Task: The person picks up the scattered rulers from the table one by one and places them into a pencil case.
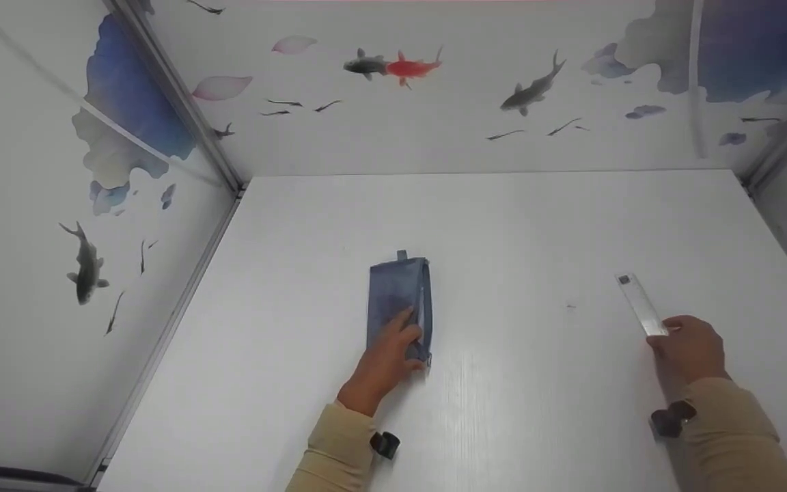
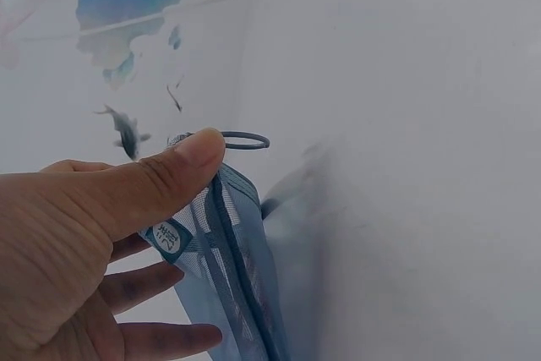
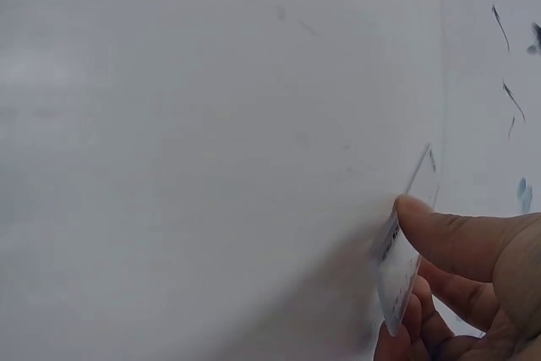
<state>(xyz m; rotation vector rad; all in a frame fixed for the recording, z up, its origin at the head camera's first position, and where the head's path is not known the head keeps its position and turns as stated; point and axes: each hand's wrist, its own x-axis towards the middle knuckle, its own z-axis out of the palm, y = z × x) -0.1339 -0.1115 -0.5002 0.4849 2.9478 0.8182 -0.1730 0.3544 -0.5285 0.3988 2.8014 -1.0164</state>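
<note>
A blue mesh zip pouch (image 1: 393, 290) lies on the white table, nearer the left side. My left hand (image 1: 383, 359) grips its near end. In the left wrist view the thumb (image 2: 199, 151) presses at the zip's end, beside a thin pull loop (image 2: 249, 139), with the other fingers around the pouch's side. Over at the right, a clear plastic ruler (image 1: 639, 304) slants away from my right hand (image 1: 691, 347), which pinches its near end. The right wrist view shows the ruler (image 3: 397, 281) between thumb and fingers, with dark markings on it.
White panels with painted fish and blue blots stand at the back (image 1: 434, 137) and left (image 1: 18, 205) of the white table (image 1: 503, 410). Another panel borders the right. A small dark mark (image 1: 571, 306) shows on the tabletop left of the ruler.
</note>
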